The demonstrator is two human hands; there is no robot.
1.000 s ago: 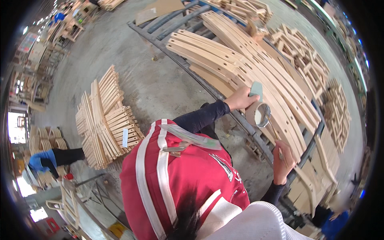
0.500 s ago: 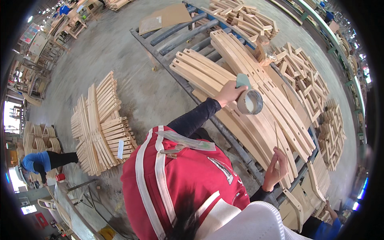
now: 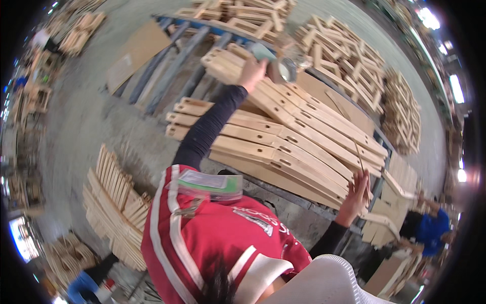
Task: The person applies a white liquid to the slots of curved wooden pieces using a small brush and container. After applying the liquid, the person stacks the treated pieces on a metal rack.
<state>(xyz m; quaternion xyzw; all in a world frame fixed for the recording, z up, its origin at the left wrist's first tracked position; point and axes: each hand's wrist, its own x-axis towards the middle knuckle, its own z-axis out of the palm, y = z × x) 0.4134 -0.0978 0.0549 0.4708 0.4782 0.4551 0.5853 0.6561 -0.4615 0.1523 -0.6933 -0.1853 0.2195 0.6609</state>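
Note:
My left hand (image 3: 253, 73) is closed around a grey-brown cup (image 3: 283, 70) with pale stuff inside, tilted over the far wooden pieces. A grey-green flat pad (image 3: 262, 51) is held in the same hand, beside the cup. My right hand (image 3: 354, 197), at the right end of the wooden pieces, holds a thin stick (image 3: 360, 156) pointing up and away. Below the hands lie two groups of bent wooden slats with slots and holes: the nearer slats (image 3: 238, 133) and the farther slats (image 3: 304, 107). Blur hides the stick's tip.
The slats rest on cardboard over a roller conveyor (image 3: 174, 68). A cardboard sheet (image 3: 134, 55) lies at its left end. Wooden frame stacks (image 3: 341, 55) stand behind, and a slat pile (image 3: 114, 210) sits at left. A person in blue (image 3: 430, 230) works at the right; another (image 3: 86, 286) bends lower left.
My view has turned. My left hand has carried the cup and pad from the middle of the slats toward their far left end. My right hand keeps the stick near the right end.

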